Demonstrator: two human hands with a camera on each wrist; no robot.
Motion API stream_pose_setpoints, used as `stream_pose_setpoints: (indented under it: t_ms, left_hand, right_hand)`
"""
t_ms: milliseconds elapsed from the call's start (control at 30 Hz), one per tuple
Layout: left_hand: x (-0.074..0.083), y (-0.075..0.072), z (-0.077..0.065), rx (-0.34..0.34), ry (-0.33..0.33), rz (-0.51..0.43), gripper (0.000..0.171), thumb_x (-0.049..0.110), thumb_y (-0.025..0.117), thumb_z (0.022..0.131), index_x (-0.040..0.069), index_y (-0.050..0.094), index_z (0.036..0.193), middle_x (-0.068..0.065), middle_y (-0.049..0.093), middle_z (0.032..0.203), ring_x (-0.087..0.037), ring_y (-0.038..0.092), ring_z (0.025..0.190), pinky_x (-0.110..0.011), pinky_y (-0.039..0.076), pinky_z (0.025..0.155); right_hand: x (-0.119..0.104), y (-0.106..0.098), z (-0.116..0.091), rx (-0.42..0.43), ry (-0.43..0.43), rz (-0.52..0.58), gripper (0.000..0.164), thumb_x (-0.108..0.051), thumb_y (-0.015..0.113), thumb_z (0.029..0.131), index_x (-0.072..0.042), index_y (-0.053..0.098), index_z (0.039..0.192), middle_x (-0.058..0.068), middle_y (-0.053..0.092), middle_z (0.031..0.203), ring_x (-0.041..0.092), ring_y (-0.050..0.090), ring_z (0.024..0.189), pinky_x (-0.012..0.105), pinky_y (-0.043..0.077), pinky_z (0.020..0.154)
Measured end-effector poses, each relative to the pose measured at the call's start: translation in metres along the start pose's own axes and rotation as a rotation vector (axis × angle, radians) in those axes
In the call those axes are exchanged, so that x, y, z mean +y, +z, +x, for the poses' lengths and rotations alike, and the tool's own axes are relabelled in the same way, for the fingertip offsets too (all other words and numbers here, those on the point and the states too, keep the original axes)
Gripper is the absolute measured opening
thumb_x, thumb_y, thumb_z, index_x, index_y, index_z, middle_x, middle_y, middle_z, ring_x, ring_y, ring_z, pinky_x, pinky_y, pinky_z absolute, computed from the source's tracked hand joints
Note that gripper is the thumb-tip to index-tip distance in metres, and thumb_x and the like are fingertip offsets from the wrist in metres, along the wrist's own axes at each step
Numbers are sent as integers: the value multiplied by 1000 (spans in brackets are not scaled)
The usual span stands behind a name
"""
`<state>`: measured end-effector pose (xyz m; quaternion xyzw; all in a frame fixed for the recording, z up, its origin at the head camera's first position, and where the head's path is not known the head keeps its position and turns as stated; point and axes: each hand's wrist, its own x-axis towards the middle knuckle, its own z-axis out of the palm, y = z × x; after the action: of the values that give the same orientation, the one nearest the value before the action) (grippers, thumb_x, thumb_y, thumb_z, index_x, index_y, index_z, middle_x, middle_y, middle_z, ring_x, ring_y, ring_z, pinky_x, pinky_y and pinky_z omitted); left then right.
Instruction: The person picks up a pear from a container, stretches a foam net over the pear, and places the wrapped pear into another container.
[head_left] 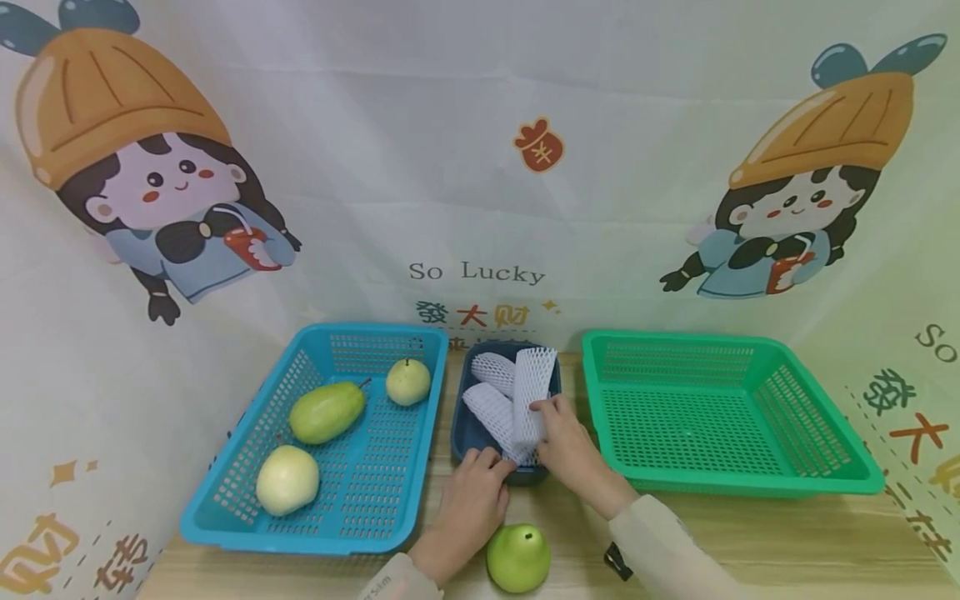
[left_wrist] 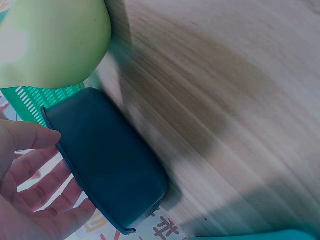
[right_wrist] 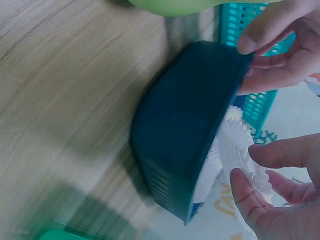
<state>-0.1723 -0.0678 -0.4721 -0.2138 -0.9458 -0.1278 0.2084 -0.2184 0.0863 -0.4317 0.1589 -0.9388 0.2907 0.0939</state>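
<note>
Several white foam fruit nets (head_left: 491,414) lie in a small dark blue basket (head_left: 459,433) in the middle of the table. At its near rim, my left hand (head_left: 468,500) grips the edge, thumb outside and fingers over the inner side, as the left wrist view shows. My right hand (head_left: 566,442) pinches one foam net (head_left: 534,375), which stands slanted above the others in the basket. The right wrist view shows thumb and fingers on this foam net (right_wrist: 240,145). A green pear (head_left: 517,560) sits on the table just in front of the basket, between my forearms.
To the left, a blue basket (head_left: 300,546) holds an elongated green fruit (head_left: 327,412) and two round pale pears (head_left: 288,481). A green basket (head_left: 735,483) with nothing in it stands right. Near my right sleeve lies a small black object (head_left: 618,562). A printed cloth hangs behind.
</note>
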Motion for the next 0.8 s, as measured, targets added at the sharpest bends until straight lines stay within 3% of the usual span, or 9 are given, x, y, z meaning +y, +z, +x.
stream_pose_setpoints:
  t_ms: [367,567,800]
  left_hand:
    - [0,1,0,-15,-12,-16,23,13,74,73,14,71,96,0,60,86,-16,52,80,-28,50,64]
    - [0,1,1,-16,-12,-21,23,12,73,74,14,71,97,0,61,86,-17,52,80,-29,50,65]
    - [0,0,1,-25,-18,-23,23,12,72,75,14,71,98,0,61,87,-17,52,81,-29,50,64]
  right_hand:
    - [-10,-26,-14,80,-105,9,44,11,70,70,3,57,111,16,50,106,22,54,82,30,49,65]
    - [-11,-39,-29,73,-113,41,44,12,68,70,2,58,111,16,51,106,12,45,70,22,44,59]
    - [-9,-48,-48,82,-125,62,44,12,69,69,1,60,110,12,53,103,8,43,70,18,42,58]
